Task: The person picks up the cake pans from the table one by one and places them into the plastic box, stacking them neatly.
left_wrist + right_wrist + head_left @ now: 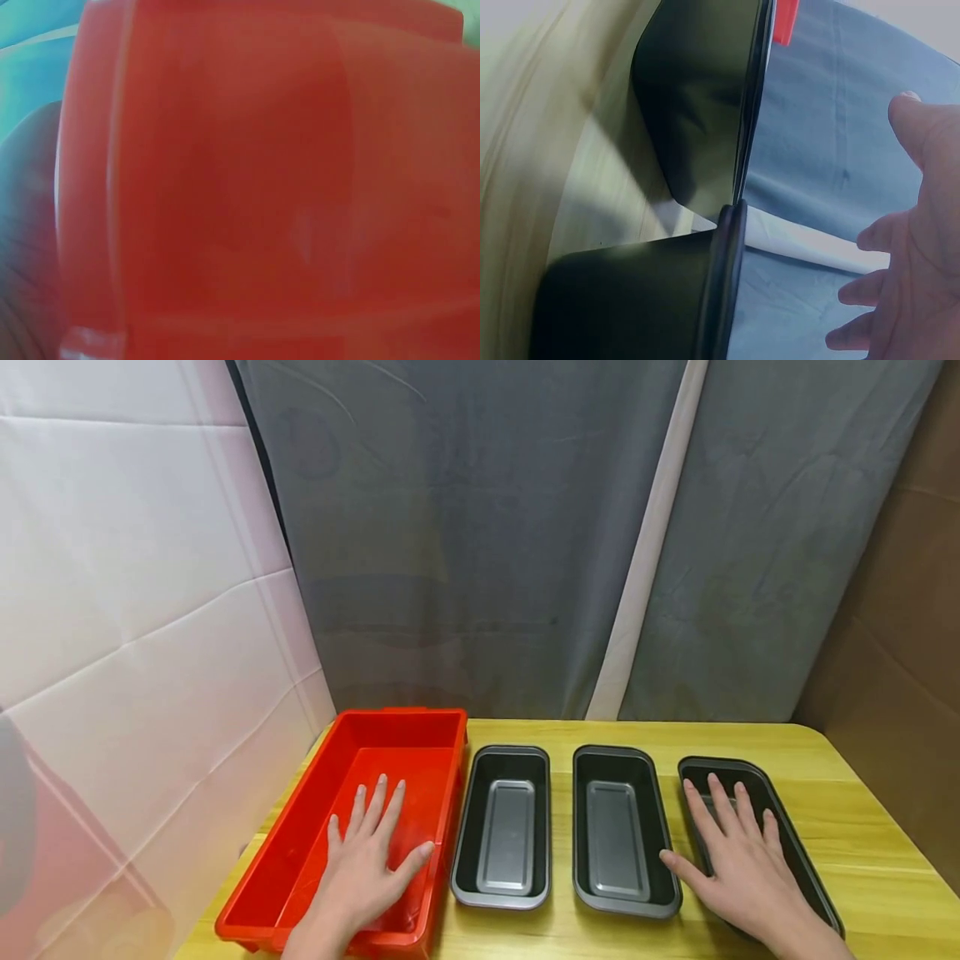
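Over the red plastic tray (431,768), my left hand (362,864) hovers palm down with fingers spread, holding nothing. The tray's red wall (240,172) fills most of the left wrist view. My right hand (742,864) is stretched out above the rightmost dark loaf pan (797,860), its fingers apart and nothing in them. In the right wrist view the same hand (926,240) appears beside the pan rims, palm and straight fingers showing. To its left in the head view are a middle loaf pan (617,843) and a left loaf pan (506,839), both empty inside.
Everything stands on a yellow wood-grain table (862,827) with rounded far corners. A grey curtain (487,543) with a pale strip (648,543) hangs behind it. White fabric (150,568) encloses the left side and a brown panel (900,635) the right.
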`<state>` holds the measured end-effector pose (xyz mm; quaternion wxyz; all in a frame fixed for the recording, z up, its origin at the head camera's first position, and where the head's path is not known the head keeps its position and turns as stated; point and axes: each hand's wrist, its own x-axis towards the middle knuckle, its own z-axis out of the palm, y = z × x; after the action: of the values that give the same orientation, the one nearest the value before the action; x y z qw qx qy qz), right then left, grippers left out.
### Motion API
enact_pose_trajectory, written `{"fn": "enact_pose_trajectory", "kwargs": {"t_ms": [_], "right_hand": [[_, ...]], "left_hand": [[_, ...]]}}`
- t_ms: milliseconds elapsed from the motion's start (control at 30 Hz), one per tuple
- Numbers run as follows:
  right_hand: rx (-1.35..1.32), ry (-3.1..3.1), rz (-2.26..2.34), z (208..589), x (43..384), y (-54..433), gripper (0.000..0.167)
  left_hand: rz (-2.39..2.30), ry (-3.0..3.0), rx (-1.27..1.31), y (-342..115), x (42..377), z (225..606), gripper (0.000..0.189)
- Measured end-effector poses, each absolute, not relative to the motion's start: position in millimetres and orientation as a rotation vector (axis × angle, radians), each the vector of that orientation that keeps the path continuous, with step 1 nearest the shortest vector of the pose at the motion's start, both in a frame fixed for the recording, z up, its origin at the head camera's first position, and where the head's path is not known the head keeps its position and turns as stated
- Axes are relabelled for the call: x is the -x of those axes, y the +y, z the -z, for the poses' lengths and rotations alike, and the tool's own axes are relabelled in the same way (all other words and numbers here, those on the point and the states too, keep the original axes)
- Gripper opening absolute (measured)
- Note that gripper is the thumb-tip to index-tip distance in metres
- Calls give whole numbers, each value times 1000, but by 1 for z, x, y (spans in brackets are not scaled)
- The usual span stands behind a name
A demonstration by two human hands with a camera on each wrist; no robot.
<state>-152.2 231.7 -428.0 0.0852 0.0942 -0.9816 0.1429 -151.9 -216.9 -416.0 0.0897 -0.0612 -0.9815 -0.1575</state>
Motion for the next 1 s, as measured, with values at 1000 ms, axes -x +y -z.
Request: {"fn": "enact_pose_trajectory", "kwargs": {"t_ms": [1000], "right_hand": [[-293, -2921, -442, 433, 153, 232, 96]], "left_hand": [[557, -2957, -58, -291, 150, 411, 94]]}}
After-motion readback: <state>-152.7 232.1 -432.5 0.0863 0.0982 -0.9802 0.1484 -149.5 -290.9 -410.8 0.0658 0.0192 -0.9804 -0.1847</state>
